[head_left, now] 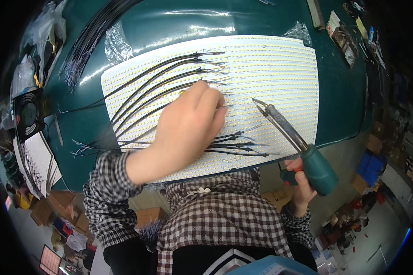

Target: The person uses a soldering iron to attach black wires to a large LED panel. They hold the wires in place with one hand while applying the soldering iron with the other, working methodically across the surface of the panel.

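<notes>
A white LED board point(275, 68) with rows of small yellow chips lies in front of me. Several black cables point(156, 68) with thin stripped wire ends run across its left half toward the middle. My left hand point(188, 121) is closed over the board's centre, its fingers pinched on a black cable; the grip itself is mostly hidden, with thin wire ends showing past the fingertips. My right hand point(303, 192) is closed on a green-handled soldering iron point(323, 174). The iron points up and left, its dark tip over the board, apart from the left fingers.
The green table point(170, 23) carries a bundle of black cables point(92, 41) at the far left, and clear plastic wrap point(118, 43). A small black fan point(30, 112) stands at the left edge. Further cables point(236, 146) lie along the board's near side. Boxes point(344, 43) sit far right.
</notes>
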Tool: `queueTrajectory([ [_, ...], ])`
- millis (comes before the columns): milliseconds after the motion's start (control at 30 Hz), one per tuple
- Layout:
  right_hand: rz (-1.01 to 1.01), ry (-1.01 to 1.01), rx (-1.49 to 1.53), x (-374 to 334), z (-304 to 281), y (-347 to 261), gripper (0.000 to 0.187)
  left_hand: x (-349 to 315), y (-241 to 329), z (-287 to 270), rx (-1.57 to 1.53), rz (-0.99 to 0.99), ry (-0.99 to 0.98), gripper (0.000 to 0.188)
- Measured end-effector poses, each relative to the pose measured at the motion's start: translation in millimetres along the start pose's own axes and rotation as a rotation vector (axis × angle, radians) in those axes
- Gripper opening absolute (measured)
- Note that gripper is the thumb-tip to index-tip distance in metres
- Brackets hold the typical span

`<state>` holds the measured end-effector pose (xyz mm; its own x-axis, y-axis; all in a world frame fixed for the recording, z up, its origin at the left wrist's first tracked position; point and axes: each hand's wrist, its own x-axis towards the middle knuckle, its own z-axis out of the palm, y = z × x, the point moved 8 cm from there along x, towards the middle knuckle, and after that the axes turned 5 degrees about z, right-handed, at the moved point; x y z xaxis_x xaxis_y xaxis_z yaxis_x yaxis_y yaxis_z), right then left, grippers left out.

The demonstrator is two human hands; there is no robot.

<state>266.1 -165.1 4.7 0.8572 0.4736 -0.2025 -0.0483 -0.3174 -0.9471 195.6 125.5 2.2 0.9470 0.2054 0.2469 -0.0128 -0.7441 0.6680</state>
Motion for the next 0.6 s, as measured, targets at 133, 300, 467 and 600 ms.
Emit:
queueTrajectory([
  [133, -0.040, 0.066, 0.053, 0, -10, -4, 0.052, -24, 27, -11, 0.037, 0.075, -0.126, 0.027],
  [300, -0.089, 0.092, 0.098, 5, -12, -4, 0.052, -27, 16, 2, -0.125, 0.011, -0.242, 0.023],
  [467, -0.135, 0.072, 0.111, 2, -20, -2, 0.051, -35, 13, -13, -0.104, -0.099, -0.262, 0.020],
  [600, -0.093, 0.109, 0.203, 4, -20, 3, 0.044, -29, 21, -21, -0.035, -0.066, -0.154, 0.021],
])
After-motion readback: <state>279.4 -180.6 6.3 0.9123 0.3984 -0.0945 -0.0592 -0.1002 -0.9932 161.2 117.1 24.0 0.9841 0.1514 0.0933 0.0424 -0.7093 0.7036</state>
